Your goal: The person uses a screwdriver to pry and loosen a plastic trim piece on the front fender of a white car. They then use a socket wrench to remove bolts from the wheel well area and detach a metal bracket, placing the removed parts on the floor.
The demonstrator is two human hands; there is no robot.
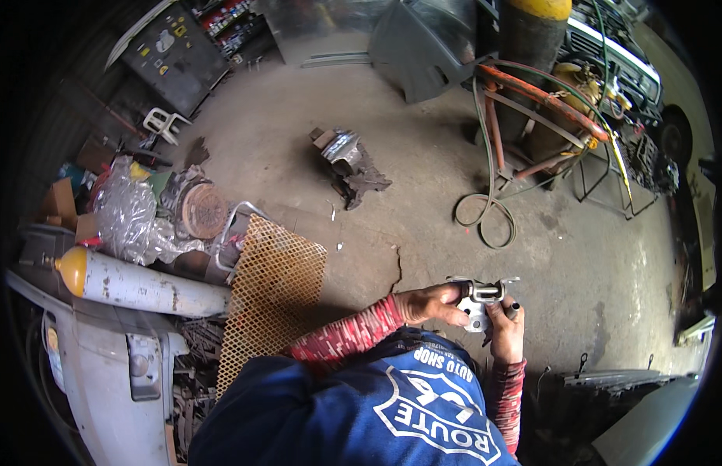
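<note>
A silvery metal bracket [474, 317] with round holes and a slotted frame at its far end is held up in front of my body. Closed on its left side is my left hand [431, 304], the thumb resting along the metal. My right hand [506, 332] grips the opposite side, with its thumb against the bracket. A short, dark tube end [514, 309] sticks out beside the right fingers; whether it belongs to the bracket I cannot tell. The undersides of both grips are hidden.
Left of me are a rusty mesh panel [272, 268] and a grey gas cylinder [155, 286] lying down. Crumpled metal scrap [348, 167] lies on the floor ahead. At far right stands an orange-framed cart [544, 101], its hose [485, 221] looped on the concrete.
</note>
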